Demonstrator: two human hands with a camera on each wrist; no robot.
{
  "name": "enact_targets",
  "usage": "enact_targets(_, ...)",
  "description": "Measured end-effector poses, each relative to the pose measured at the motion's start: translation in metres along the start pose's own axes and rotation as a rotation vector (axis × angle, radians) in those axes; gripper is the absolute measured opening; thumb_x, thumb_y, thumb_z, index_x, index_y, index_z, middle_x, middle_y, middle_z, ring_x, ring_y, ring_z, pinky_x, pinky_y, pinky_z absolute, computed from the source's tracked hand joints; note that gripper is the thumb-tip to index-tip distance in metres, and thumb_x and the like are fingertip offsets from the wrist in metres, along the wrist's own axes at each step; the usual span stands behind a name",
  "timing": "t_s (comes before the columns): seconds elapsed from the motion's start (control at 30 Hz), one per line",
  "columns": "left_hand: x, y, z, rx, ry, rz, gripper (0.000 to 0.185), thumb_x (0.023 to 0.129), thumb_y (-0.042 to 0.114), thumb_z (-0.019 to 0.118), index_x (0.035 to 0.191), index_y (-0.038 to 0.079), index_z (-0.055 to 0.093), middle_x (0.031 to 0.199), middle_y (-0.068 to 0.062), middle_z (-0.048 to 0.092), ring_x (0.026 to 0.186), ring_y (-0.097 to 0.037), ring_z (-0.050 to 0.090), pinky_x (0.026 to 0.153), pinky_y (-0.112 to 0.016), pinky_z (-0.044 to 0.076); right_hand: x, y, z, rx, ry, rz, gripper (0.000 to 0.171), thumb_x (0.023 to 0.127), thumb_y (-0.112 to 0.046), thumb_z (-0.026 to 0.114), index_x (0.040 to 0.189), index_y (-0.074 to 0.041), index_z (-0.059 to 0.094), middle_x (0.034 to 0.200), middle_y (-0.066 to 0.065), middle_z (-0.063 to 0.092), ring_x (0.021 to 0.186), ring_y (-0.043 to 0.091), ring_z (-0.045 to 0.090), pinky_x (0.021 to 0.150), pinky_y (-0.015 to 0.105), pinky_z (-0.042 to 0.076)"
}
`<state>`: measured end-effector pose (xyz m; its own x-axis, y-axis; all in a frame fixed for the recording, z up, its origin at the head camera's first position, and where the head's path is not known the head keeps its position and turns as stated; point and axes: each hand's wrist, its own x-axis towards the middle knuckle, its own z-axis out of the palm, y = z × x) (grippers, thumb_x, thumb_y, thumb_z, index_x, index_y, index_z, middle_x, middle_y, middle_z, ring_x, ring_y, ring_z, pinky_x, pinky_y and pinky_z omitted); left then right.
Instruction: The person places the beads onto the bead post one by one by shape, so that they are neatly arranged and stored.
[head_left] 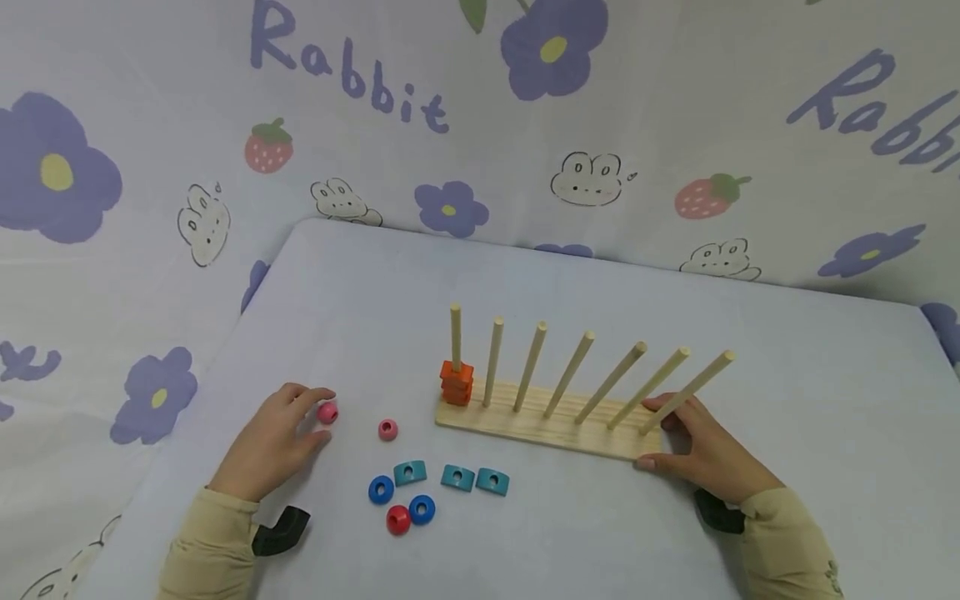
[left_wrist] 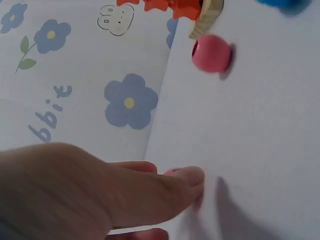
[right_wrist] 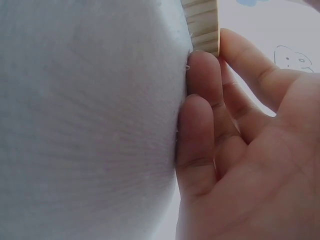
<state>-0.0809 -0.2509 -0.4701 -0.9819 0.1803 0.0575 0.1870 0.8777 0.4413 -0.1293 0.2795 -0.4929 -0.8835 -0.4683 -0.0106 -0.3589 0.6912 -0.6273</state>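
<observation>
Left hand [head_left: 270, 442] lies on the tabletop [head_left: 787, 400], fingers [left_wrist: 192, 182] curled round a pink bead [head_left: 327, 412]; the grasp looks like a light pinch, though the wrist view hides most of the bead. A second pink bead [head_left: 387, 430] sits just right of it, apart. Right hand [head_left: 701, 454] grips the right end of the wooden peg board [head_left: 540, 425], thumb at the front edge, fingers behind. Orange pieces [head_left: 457, 383] are stacked on the leftmost peg [head_left: 455, 337].
</observation>
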Motion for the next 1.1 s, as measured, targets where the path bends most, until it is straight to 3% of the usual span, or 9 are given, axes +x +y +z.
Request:
enact_targets(0.17, -0.011, 0.019, 0.006, 0.038, 0.113, 0.069, 0.044, 0.074, 0.007, 0.081, 0.114, 0.008, 0.064, 0.102, -0.011, 0.057, 0.090, -0.026, 0.053, 0.078, -0.043, 0.050, 0.000, -0.001, 0.000, -0.008, -0.001, -0.004, 0.068, 0.076, -0.037, 0.079, 0.132, -0.013, 0.047, 0.129, 0.003, 0.044, 0.105, 0.012, 0.045, 0.089, 0.013, 0.035)
enact_targets(0.23, -0.018, 0.031, 0.008, 0.040, 0.117, 0.089, 0.040, 0.074, 0.009, 0.082, 0.110, 0.009, 0.065, 0.099, -0.008, 0.057, 0.088, -0.022, 0.053, 0.076, -0.040, 0.051, 0.001, -0.001, 0.000, -0.012, 0.004, -0.014, 0.067, 0.076, -0.036, 0.079, 0.131, -0.013, 0.048, 0.129, 0.003, 0.044, 0.105, 0.011, 0.044, 0.089, 0.013, 0.035)
enact_targets(0.37, -0.032, 0.052, 0.016, 0.010, 0.013, 0.059, 0.035, 0.077, 0.020, 0.081, 0.108, 0.016, 0.067, 0.097, 0.001, 0.058, 0.086, -0.011, 0.053, 0.077, -0.033, 0.054, 0.001, 0.000, -0.001, -0.016, 0.014, -0.028, 0.066, 0.076, -0.035, 0.080, 0.129, -0.012, 0.048, 0.129, 0.004, 0.045, 0.105, 0.010, 0.043, 0.089, 0.012, 0.034)
enact_targets(0.57, -0.043, 0.064, 0.032, -0.053, -0.159, -0.075, 0.038, 0.078, 0.027, 0.080, 0.113, 0.022, 0.066, 0.100, 0.010, 0.057, 0.088, -0.003, 0.053, 0.082, -0.026, 0.053, 0.000, 0.001, 0.000, 0.011, -0.008, 0.019, 0.067, 0.076, -0.037, 0.079, 0.130, -0.013, 0.048, 0.128, 0.003, 0.044, 0.105, 0.009, 0.042, 0.090, 0.010, 0.032)
enact_targets(0.7, -0.046, 0.066, 0.039, -0.063, -0.190, -0.125, 0.037, 0.079, 0.024, 0.080, 0.113, 0.023, 0.067, 0.097, 0.013, 0.057, 0.087, 0.000, 0.053, 0.082, -0.024, 0.053, -0.002, 0.000, 0.003, 0.028, -0.007, 0.029, 0.068, 0.076, -0.037, 0.080, 0.130, -0.013, 0.048, 0.128, 0.003, 0.044, 0.105, 0.011, 0.043, 0.090, 0.010, 0.031)
enact_targets(0.93, -0.041, 0.065, 0.039, -0.060, -0.135, -0.104, 0.035, 0.078, 0.026, 0.080, 0.110, 0.020, 0.066, 0.098, 0.011, 0.059, 0.084, -0.002, 0.052, 0.082, -0.026, 0.053, -0.004, 0.001, 0.002, 0.010, 0.003, 0.033, 0.068, 0.076, -0.037, 0.080, 0.131, -0.012, 0.048, 0.127, 0.002, 0.045, 0.106, 0.012, 0.045, 0.090, 0.009, 0.031)
enact_targets(1.1, -0.031, 0.064, 0.024, -0.016, 0.027, 0.029, 0.037, 0.075, 0.020, 0.083, 0.107, 0.016, 0.065, 0.097, 0.007, 0.061, 0.079, -0.006, 0.054, 0.072, -0.025, 0.053, -0.002, 0.003, 0.003, 0.019, 0.014, -0.010, 0.067, 0.076, -0.034, 0.080, 0.131, -0.012, 0.048, 0.128, 0.003, 0.045, 0.106, 0.008, 0.044, 0.091, 0.007, 0.031)
